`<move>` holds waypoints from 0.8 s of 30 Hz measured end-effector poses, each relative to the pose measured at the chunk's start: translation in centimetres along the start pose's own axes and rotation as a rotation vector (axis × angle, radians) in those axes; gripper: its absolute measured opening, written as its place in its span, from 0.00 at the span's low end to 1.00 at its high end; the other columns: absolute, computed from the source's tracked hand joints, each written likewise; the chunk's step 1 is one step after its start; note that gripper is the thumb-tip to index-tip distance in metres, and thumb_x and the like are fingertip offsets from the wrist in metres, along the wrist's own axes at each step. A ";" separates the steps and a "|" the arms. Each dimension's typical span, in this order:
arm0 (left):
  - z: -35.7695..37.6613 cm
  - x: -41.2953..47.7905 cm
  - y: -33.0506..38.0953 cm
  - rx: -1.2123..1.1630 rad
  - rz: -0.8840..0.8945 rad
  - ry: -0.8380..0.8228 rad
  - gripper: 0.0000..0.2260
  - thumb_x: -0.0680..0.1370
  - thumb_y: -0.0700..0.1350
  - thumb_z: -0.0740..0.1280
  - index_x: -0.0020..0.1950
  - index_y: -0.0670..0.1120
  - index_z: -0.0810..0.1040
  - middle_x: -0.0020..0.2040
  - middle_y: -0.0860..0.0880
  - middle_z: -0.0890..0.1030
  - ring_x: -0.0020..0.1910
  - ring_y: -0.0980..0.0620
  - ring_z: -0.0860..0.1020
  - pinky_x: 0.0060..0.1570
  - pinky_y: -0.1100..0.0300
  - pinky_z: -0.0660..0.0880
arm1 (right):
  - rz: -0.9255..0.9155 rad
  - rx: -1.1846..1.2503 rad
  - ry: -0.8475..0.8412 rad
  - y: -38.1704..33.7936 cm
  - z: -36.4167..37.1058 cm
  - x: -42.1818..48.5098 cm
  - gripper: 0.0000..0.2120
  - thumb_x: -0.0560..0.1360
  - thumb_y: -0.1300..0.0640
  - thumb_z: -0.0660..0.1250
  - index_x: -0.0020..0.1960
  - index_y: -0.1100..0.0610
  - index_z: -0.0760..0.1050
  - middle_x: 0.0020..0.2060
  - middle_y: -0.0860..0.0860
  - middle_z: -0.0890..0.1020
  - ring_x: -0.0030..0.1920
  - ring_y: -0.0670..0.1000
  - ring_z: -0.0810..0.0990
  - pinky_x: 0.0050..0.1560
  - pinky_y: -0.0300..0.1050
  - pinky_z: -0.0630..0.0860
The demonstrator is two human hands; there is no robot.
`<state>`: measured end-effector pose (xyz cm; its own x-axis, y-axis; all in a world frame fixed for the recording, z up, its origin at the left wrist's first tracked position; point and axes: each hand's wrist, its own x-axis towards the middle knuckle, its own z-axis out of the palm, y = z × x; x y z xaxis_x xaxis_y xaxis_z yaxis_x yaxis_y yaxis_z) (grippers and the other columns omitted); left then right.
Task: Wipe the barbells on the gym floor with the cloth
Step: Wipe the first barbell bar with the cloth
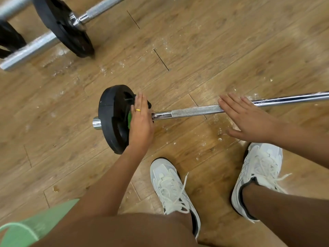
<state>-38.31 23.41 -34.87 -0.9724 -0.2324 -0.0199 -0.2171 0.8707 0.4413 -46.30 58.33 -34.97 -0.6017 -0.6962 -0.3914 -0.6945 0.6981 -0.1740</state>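
Green shorts fill the bottom-left corner beside a bare thigh. Just past them a left shoe and a right shoe, both white with loose laces, stand on the wood floor, toes toward the barbell.

That barbell lies across the floor from left to right, just beyond the shoes. Its black plate stands on edge at the left end, with a short chrome stub of the bar poking out past it. The left hand lies flat against the plate's inner face, fingers straight and together, pointing away from the person, with a gold ring on one finger. It presses the cloth against the plate. Only a green strip of the cloth shows between palm and plate.

The right hand lies open across the bar, palm down, fingers straight and a little spread, thumb held out to the side. It covers the spot where the knurled grip meets smooth chrome and grips nothing.

White dust speckles the boards around the bar.

Farther off, at top left, a second barbell lies on the floor with its own black plate on edge. Beside it are another chrome bar and a dark plate at the left edge, both blurred.
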 end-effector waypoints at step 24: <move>0.0 4.3 1.0 0.021 -0.049 0.037 0.31 0.82 0.29 0.57 0.82 0.39 0.49 0.83 0.43 0.48 0.82 0.49 0.47 0.80 0.50 0.47 | 0.027 0.002 -0.096 2.9 -3.7 5.0 0.45 0.80 0.35 0.57 0.80 0.56 0.33 0.81 0.53 0.40 0.80 0.53 0.37 0.77 0.48 0.37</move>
<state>-42.75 23.27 -34.47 -0.9568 -0.2906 -0.0076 -0.2665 0.8665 0.4222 -52.74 56.26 -34.11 -0.5792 -0.6583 -0.4808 -0.6782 0.7164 -0.1638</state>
